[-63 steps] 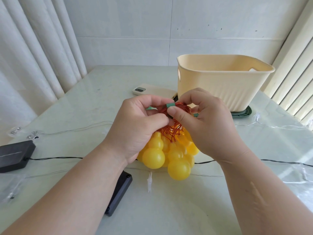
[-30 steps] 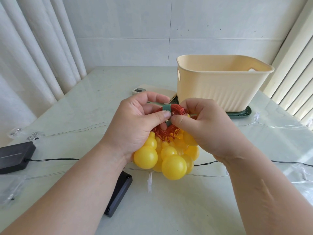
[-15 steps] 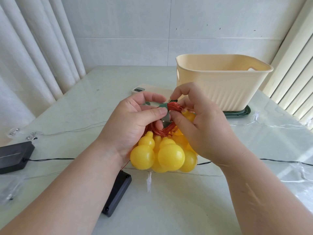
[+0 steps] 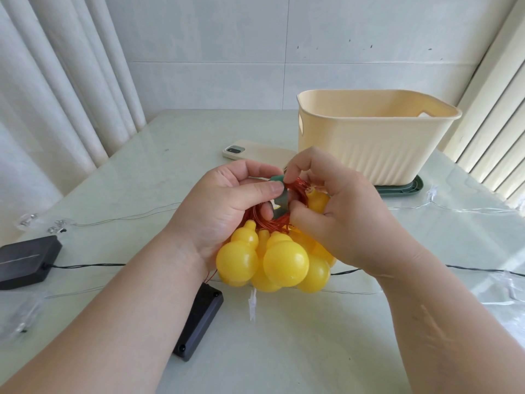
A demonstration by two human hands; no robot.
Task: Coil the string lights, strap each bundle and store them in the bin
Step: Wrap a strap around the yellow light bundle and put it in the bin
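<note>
Pale green tabletop (image 4: 170, 172), white curtains behind. Cream bin (image 4: 369, 143): upright. String-light bundle (image 4: 285, 263), yellow bulbs on orange wire: held just in front of bin. Left hand (image 4: 224, 206): fingers curled round coil, thumb pressing green strap (image 4: 281, 199). Right hand (image 4: 341, 217): fingertips pinching strap. Phone (image 4: 255, 152): left of bin.

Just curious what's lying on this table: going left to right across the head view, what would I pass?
Flat black box → black battery pack → bundle of yellow bulbs → cream bin.
</note>
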